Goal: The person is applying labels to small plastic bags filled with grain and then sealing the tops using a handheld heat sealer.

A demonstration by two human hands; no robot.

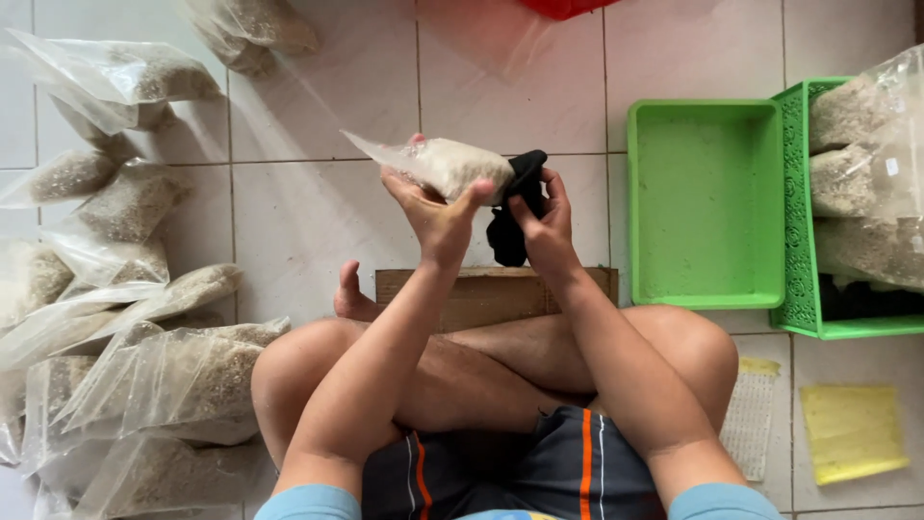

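Two hands are raised above the crossed legs of the person sitting on the tiled floor (318,212): the left hand (435,214) has its fingers closed around a clear bag of pale grain (452,166), and the right hand (545,223) grips a black cloth (508,243) that touches the end of this bag. Many similar filled bags (144,289) lie on the left side, while a green tray (707,207) and a green basket (804,241) with more bags stand on the right. Behind the legs lies a wooden board (500,294).
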